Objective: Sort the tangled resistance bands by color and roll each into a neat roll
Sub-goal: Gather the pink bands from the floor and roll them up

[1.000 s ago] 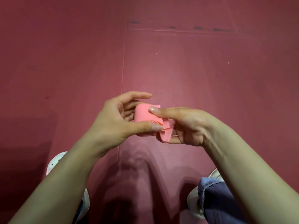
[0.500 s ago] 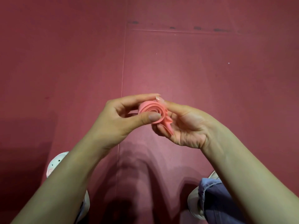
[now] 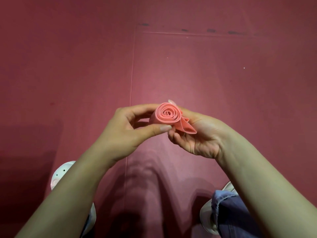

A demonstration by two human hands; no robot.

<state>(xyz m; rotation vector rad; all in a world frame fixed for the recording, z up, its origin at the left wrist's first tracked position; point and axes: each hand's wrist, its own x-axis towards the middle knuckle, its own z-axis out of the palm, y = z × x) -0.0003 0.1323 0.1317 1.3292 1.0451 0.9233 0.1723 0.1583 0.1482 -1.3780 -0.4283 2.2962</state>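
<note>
So I've got the pink band (image 3: 167,115) up in both hands, held in the air above the dark red floor mat (image 3: 205,74). It's wound into a tight coil with the spiral end facing the camera, layers stacked pretty evenly. A short loose tail (image 3: 186,128) sticks out on the coil's lower right, folded over on itself. My left hand (image 3: 125,133) pinches the coil, thumb underneath and fingers over the top. My right hand (image 3: 200,134) is cupped against the coil's right side, fingers curled around the tail.
</note>
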